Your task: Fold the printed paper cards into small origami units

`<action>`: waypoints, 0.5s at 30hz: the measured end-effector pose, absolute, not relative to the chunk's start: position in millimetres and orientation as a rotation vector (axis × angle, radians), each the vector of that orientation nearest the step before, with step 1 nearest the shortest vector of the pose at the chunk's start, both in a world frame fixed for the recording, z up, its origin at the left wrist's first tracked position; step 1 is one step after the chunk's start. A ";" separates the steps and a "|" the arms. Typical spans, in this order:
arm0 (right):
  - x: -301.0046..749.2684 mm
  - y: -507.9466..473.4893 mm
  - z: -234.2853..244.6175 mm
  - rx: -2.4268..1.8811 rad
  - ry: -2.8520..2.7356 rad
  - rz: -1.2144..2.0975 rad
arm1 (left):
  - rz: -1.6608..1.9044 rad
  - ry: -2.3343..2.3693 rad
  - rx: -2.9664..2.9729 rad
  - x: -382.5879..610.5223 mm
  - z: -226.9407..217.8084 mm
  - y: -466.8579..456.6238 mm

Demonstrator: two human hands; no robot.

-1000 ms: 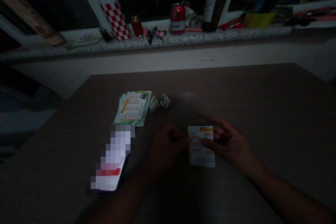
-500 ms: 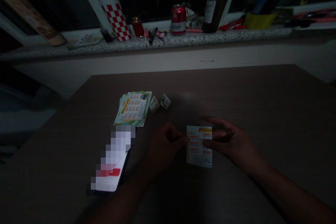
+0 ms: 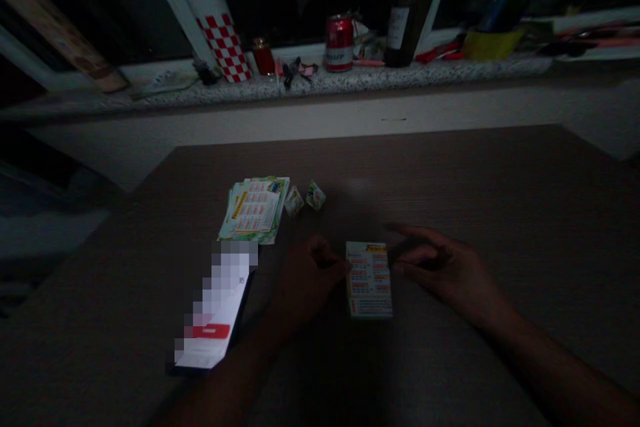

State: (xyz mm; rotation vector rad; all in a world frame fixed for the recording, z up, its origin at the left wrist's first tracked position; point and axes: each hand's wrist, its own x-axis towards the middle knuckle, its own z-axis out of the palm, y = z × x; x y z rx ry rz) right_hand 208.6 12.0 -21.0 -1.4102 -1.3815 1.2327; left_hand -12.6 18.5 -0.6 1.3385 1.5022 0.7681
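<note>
A printed paper sheet (image 3: 370, 287), folded narrow, with orange and dark text and a yellow strip at its top, is above the table in front of me. My left hand (image 3: 313, 280) pinches its left edge between thumb and finger. My right hand (image 3: 445, 270) is at the sheet's right edge, its thumb tip beside the paper and its fingers apart. To the left lies a stack of similar printed sheets (image 3: 257, 207). Two small folded paper pieces (image 3: 294, 202) sit right of the stack.
A phone with a lit screen (image 3: 210, 320) lies on the wooden table (image 3: 450, 180), near my left forearm. Along the stone windowsill (image 3: 360, 80) stand a checkered bottle (image 3: 225, 47), a red can (image 3: 339, 43), a dark bag with a white label (image 3: 400, 27) and other small items.
The folded sheet has shifted slightly left with my left hand. My right thumb, which lay over the sheet's face, has moved back to its right edge.
</note>
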 end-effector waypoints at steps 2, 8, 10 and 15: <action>211.4 12.5 -24.3 -1.399 -1.449 1.055 | 0.728 1.586 1.416 -14.4 -0.6 19.9; 209.4 6.7 -35.5 -1.255 -1.737 0.915 | 0.649 1.682 1.505 -11.8 -3.9 21.6; 207.7 6.3 -38.9 -1.218 -1.820 0.882 | 0.642 1.685 1.537 -11.2 -7.0 22.0; 205.1 10.4 -42.2 -1.156 -1.965 0.737 | 0.621 1.697 1.623 -12.0 -10.7 22.6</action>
